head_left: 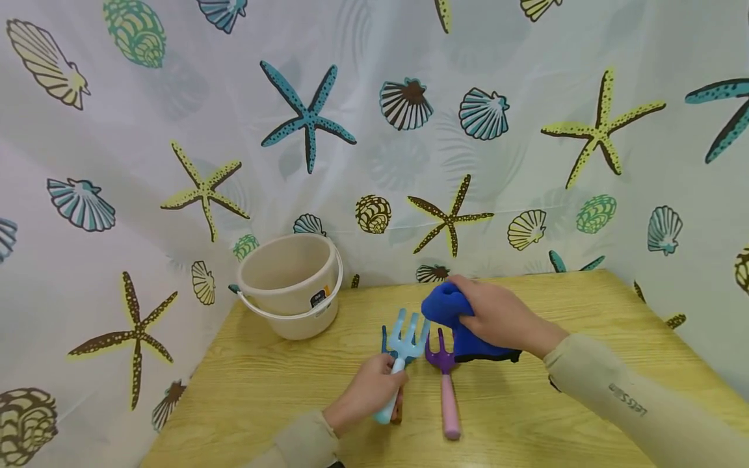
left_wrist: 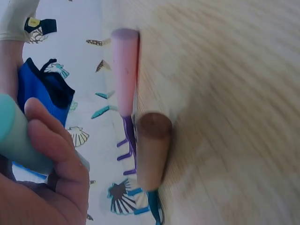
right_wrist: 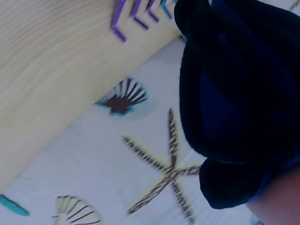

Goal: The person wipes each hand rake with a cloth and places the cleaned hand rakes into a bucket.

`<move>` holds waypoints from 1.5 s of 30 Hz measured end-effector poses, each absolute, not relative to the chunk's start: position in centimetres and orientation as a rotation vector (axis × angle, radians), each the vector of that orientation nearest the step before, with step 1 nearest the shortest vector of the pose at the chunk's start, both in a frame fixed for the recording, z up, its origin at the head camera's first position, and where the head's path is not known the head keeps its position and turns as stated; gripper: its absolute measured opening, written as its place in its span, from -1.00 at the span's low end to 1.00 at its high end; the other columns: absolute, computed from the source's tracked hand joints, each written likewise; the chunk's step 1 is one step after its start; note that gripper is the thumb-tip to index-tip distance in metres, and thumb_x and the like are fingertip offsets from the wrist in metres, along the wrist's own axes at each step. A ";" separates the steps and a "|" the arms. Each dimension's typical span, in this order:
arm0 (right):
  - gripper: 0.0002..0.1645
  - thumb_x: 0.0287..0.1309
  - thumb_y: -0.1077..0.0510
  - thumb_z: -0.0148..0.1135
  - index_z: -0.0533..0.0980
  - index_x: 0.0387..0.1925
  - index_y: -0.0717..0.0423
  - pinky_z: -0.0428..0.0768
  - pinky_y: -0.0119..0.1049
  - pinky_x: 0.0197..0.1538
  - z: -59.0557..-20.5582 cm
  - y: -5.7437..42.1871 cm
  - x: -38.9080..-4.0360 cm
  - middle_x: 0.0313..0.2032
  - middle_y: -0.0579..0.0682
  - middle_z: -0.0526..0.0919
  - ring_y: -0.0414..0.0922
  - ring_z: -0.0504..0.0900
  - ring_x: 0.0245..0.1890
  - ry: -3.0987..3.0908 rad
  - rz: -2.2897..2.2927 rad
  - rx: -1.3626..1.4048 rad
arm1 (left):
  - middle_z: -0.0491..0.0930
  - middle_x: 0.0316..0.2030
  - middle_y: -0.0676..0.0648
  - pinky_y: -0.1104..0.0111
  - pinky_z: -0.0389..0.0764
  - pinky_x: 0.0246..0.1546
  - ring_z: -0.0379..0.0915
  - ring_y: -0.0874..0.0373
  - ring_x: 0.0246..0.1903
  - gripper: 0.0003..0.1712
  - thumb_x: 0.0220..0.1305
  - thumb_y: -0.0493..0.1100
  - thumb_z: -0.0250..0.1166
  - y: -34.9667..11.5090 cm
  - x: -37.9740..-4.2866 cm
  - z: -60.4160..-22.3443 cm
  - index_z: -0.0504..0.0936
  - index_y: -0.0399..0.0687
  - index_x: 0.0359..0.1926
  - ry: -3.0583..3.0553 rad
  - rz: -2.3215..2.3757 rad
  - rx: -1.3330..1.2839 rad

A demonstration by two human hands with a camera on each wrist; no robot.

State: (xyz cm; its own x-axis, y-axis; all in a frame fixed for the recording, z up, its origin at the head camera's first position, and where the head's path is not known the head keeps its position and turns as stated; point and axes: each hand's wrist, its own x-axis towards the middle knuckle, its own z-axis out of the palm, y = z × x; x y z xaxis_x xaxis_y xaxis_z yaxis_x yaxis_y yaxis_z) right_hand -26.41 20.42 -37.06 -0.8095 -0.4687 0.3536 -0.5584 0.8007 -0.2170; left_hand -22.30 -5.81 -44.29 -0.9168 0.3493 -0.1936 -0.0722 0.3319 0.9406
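My left hand (head_left: 370,389) grips a light blue garden hand fork (head_left: 407,338) by its handle, tines pointing away from me. Under it lies a teal hand fork with a brown handle (left_wrist: 153,149), partly covered in the head view. To the right, a purple hand fork (head_left: 447,396) with a pink handle rests on the table. My right hand (head_left: 497,312) holds a bunched blue cloth (head_left: 476,343) with black edging, close to the light blue tines and above the purple fork. In the right wrist view the cloth (right_wrist: 239,89) looks dark and fills the right side.
A beige bucket (head_left: 275,296) with a white handle stands at the back left of the wooden table (head_left: 281,383). Behind and at both sides hangs a white curtain (head_left: 374,156) printed with shells and starfish.
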 end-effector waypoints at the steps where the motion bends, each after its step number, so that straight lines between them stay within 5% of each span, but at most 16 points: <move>1: -0.28 0.19 0.19 0.36 0.32 0.35 0.16 0.67 0.14 0.03 -37.2 19.6 -26.2 0.07 0.22 0.66 0.16 0.71 -0.01 -2.699 0.408 0.814 | 0.52 -0.60 -0.13 0.38 0.52 -0.77 0.38 0.17 -0.78 -0.80 0.34 -0.24 0.16 -5.6 -22.2 -44.2 0.49 -0.34 -0.13 2.227 1.631 0.243; 11: -0.23 0.16 0.01 0.45 0.37 0.36 0.03 0.72 -0.02 -0.14 -39.6 15.5 -25.8 -0.02 0.10 0.70 0.04 0.73 -0.12 -2.742 0.261 0.988 | 0.52 -0.53 -0.06 0.43 0.44 -0.71 0.37 0.19 -0.67 -0.82 0.30 -0.28 0.15 -4.3 -21.5 -43.5 0.54 -0.28 -0.12 2.189 1.695 0.242; 21: -0.39 0.20 0.17 0.36 0.47 0.29 -0.07 0.70 -0.02 -0.07 -39.8 14.8 -24.8 -0.01 0.01 0.72 -0.02 0.72 -0.07 -2.789 0.410 1.070 | 0.52 -0.57 -0.05 0.41 0.44 -0.72 0.35 0.19 -0.78 -0.86 0.30 -0.29 0.14 -4.1 -21.8 -44.4 0.49 -0.23 -0.14 2.125 1.785 0.287; 27: -0.42 0.08 0.18 0.41 0.54 0.19 -0.12 0.71 -0.12 -0.32 -40.4 14.8 -25.0 -0.16 -0.02 0.70 -0.05 0.72 -0.31 -2.696 0.222 0.959 | 0.48 -0.54 -0.05 0.43 0.46 -0.76 0.35 0.19 -0.80 -0.74 0.30 -0.30 0.15 -4.1 -21.1 -44.3 0.51 -0.34 -0.02 2.079 1.782 0.273; 33: -0.41 -0.05 0.24 0.44 0.57 0.09 -0.13 0.50 -0.26 -0.63 -41.0 15.0 -25.1 -0.35 0.01 0.63 -0.13 0.50 -0.65 -2.570 0.027 0.896 | 0.47 -0.53 -0.04 0.44 0.43 -0.78 0.33 0.19 -0.80 -0.76 0.32 -0.29 0.15 -4.2 -20.4 -43.7 0.54 -0.27 -0.02 2.060 1.741 0.251; 45: -0.43 -0.09 0.14 0.50 0.52 0.03 -0.09 0.46 -0.27 -0.67 -39.5 14.3 -25.2 -0.39 0.08 0.61 -0.09 0.47 -0.72 -2.349 -0.108 0.766 | 0.46 -0.53 -0.03 0.47 0.39 -0.80 0.29 0.21 -0.81 -0.72 0.28 -0.28 0.15 -4.3 -20.4 -42.4 0.52 -0.26 0.00 2.090 1.747 0.209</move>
State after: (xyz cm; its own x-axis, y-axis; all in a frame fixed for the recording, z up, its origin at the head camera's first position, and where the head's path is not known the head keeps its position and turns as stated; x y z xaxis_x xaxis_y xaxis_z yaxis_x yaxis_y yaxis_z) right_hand -25.17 14.32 -39.55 -0.6133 -0.5521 0.5649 -0.4978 0.8254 0.2662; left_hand -20.40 -4.27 -42.37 -0.9061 0.3668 -0.2110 -0.1426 0.2047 0.9684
